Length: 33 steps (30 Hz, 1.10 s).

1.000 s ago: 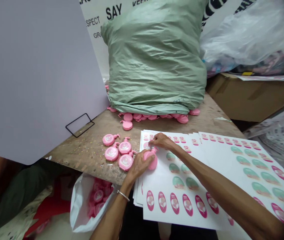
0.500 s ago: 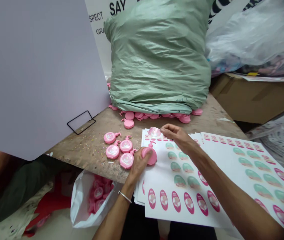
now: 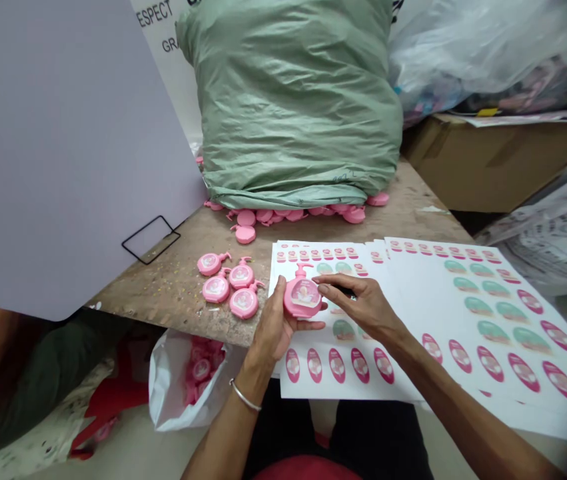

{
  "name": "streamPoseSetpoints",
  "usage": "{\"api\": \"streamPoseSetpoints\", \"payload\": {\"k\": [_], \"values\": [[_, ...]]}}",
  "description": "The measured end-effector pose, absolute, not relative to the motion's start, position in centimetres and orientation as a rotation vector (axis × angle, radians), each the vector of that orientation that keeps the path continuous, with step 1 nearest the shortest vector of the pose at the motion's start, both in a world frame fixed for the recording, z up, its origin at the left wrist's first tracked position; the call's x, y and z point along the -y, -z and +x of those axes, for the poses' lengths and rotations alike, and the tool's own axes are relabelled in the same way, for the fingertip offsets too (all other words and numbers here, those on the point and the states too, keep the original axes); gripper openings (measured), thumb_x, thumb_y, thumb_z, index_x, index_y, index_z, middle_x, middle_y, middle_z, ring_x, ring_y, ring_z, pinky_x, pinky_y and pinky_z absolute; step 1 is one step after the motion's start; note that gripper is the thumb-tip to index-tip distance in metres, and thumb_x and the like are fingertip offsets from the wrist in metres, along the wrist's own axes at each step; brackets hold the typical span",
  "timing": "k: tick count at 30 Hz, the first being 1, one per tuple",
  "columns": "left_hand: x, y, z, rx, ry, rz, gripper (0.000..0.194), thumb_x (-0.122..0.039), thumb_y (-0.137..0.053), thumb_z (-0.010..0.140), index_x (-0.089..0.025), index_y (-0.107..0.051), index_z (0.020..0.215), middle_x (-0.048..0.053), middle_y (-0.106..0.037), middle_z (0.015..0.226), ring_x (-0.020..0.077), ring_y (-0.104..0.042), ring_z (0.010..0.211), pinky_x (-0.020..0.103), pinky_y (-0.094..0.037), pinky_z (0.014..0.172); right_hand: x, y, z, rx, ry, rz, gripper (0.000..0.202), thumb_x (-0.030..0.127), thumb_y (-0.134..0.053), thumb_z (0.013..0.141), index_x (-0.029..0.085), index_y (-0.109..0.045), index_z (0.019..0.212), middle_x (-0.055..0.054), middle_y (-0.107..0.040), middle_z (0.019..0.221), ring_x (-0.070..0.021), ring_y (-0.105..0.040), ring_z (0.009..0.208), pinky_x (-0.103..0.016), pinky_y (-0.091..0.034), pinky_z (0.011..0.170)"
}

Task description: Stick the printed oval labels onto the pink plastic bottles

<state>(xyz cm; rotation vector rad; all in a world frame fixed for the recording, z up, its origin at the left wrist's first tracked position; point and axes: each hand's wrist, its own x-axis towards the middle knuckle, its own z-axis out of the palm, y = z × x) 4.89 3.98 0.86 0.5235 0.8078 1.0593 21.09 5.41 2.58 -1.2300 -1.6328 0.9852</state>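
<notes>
Now the left hand (image 3: 278, 325) holds a pink bottle (image 3: 301, 297) above the left part of the sheet (image 3: 334, 392). Its grip is closed around the bottle, with the thumb on the left side and some fingers under it. The pump on top points to the far side of the sheet. On the front of the bottle is a round sticker (image 3: 306, 292).

The right hand (image 3: 362, 303) is over the sheet too, with its grip at the right edge of the sticker. Thumb and finger are close together, but I cannot tell if they pinch the sticker or just touch it.

Pink ovals (image 3: 336, 365) run along the near edge of the sheet. To the right of the sheet is another sheet (image 3: 428, 293). To the left of the sheet, four bottles (image 3: 244, 302) with stickers lie near each other on the worktop (image 3: 173, 293). Behind the sheet is a big green bag (image 3: 293, 100), with a row of pink bottles (image 3: 295, 214) at its bottom edge. Lower down, left of the sheet, a white bag (image 3: 163, 387) has pink things (image 3: 200, 367) in it
</notes>
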Motion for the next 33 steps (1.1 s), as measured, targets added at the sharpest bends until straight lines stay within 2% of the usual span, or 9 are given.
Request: {"api": "streamPoseSetpoints", "payload": {"k": [9, 33], "values": [[-3.84, -1.22, 5.28, -0.833, -1.096, 0.531, 0.047, -0.05, -0.048, 0.09, -0.012, -0.063, 0.113, 0.014, -0.069, 0.105, 0.0275, -0.068, 0.095, 0.039, -0.06, 0.071, -5.1, -2.66, 21.42, 1.628, -1.005, -1.242, 0.029, 0.046, -0.064, 0.079, 0.022, -0.072, 0.093, -0.004, -0.073, 0.088, -0.0172, -0.064, 0.072, -0.029, -0.05, 0.063], [-3.76, -1.91, 5.08, -0.795, -1.125, 0.529, 0.05, -0.053, -0.044, 0.09, -0.012, -0.065, 0.111, 0.013, -0.069, 0.106, 0.0273, -0.065, 0.101, 0.038, -0.06, 0.075, -5.27, -2.73, 21.11, 1.655, -0.903, -1.255, 0.027, 0.045, -0.066, 0.079, 0.023, -0.073, 0.092, -0.003, -0.073, 0.09, -0.0192, -0.064, 0.076, -0.031, -0.049, 0.062]]}}
